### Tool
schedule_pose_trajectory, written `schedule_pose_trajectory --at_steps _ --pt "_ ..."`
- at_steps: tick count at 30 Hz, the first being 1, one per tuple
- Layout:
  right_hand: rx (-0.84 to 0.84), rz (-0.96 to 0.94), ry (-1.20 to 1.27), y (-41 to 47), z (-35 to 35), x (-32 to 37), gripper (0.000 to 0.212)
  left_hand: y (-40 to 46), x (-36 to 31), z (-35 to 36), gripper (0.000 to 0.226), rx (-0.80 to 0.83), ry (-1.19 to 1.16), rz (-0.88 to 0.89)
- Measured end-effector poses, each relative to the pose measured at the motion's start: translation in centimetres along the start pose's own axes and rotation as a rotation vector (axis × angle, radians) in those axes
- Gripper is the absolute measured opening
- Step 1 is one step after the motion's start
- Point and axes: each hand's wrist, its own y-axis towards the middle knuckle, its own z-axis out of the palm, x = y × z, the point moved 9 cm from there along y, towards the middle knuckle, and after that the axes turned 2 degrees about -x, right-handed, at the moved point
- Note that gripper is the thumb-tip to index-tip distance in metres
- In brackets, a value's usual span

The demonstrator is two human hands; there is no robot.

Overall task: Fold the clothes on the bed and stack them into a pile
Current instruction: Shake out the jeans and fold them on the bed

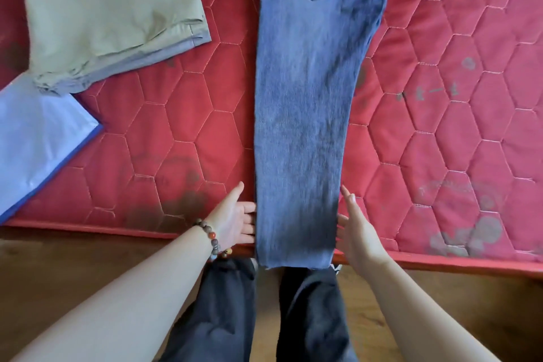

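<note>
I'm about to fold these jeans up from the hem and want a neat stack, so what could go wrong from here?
The jeans hang their hem over the mattress edge, so the hem may slip down when lifted. The left hand and right hand sit at the two sides, open, gripping nothing yet; an uneven lift could skew the fold. The folded khaki garment lies far off, so carrying may loosen the fold.

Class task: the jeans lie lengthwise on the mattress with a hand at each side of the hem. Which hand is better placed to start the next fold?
Neither clearly: the left hand and right hand both sit open against the jeans near the hem. The left looks marginally closer, its fingers reaching the edge.
</note>
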Motion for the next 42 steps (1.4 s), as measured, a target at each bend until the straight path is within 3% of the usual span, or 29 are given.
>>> schedule_pose_trajectory --at_steps 4,7,10,14,17,20,22,24,28,34,37,42 --pt "-0.096 0.004 -0.128 -1.3 -1.7 -4.4 0.026 -0.6 4.1 0.3 0.084 -0.001 -0.01 -0.017" --pt "-0.115 -0.021 -0.249 -2.3 -2.5 -6.0 0.027 -1.0 5.4 0.7 0.075 0.035 -0.095 0.03" --pt "-0.098 0.067 -0.286 -3.4 -3.0 -7.9 0.033 -1.4 7.0 0.1 0.073 0.009 -0.117 0.039" --pt "0.012 0.231 -0.989 -4.9 -4.0 -10.4 0.057 -2.4 8.9 -2.3 0.07 -0.327 0.289 0.035" --pt "-0.137 0.009 -1.21 -4.4 -4.8 -7.0 0.04 -4.0 5.3 -3.4 0.045 -0.605 0.457 0.357" --pt "-0.368 -0.441 -1.138 -3.9 -2.9 -0.6 0.017 -5.9 -0.6 -1.6 0.019 -0.818 0.761 0.739" --pt "-0.426 -0.769 -1.177 -3.8 0.6 3.3 0.023 -5.8 -4.2 1.3 0.026 -0.85 0.954 0.949" --pt "-0.343 -0.966 -1.251 -2.6 4.7 5.6 0.04 -4.4 -7.1 4.4 0.043 -0.809 1.165 1.054" --pt "-0.152 -1.078 -1.396 2.2 10.7 8.2 0.055 -0.2 -12.2 7.4 0.056 -0.835 1.49 1.127" --pt "-0.249 -1.098 -1.542 10.4 11.8 16.0 0.053 3.3 -21.8 7.4 0.057 -0.904 1.552 1.166" --pt "-0.348 -1.087 -1.652 12.5 10.5 19.3 0.06 4.0 -25.2 7.3 0.066 -0.922 1.599 1.134" --pt "-0.675 -0.963 -1.565 14.5 8.8 25.7 0.062 4.6 -32.3 8.5 0.072 -0.965 1.569 1.14"
